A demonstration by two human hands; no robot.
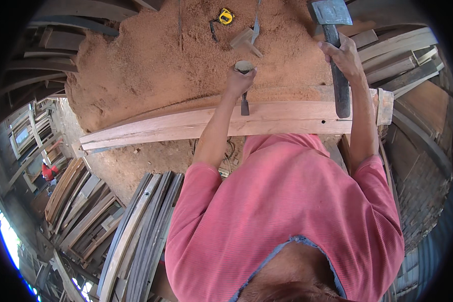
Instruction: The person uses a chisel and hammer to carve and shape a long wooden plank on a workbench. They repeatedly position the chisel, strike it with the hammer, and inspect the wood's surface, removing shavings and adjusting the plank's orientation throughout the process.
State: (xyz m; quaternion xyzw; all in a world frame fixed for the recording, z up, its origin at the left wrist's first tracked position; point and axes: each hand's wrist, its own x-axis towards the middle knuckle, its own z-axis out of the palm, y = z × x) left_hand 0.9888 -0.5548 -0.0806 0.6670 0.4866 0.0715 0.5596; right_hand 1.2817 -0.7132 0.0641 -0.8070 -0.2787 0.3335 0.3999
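My left hand (240, 82) is closed round the handle of a chisel (244, 107). Its blade points down onto a long, pale pinkish wooden beam (287, 113) lying crosswise before me. Raised at the right, my right hand (344, 53) grips the dark handle of a hammer (330, 12). The hammer's broad grey head is apart from the chisel, and the handle's lower end hangs over the beam. A small dark hole (323, 121) shows in the beam, right of the chisel. Whether the chisel's edge touches the wood I cannot tell.
Sawdust (146, 65) covers the ground beyond the beam. On it lie a yellow tape measure (226, 17) and a wooden tool with a crosspiece (243, 39). Stacked planks (141, 226) stand at the lower left, more timber (397, 55) at right. A red-clad person (49, 172) is far left.
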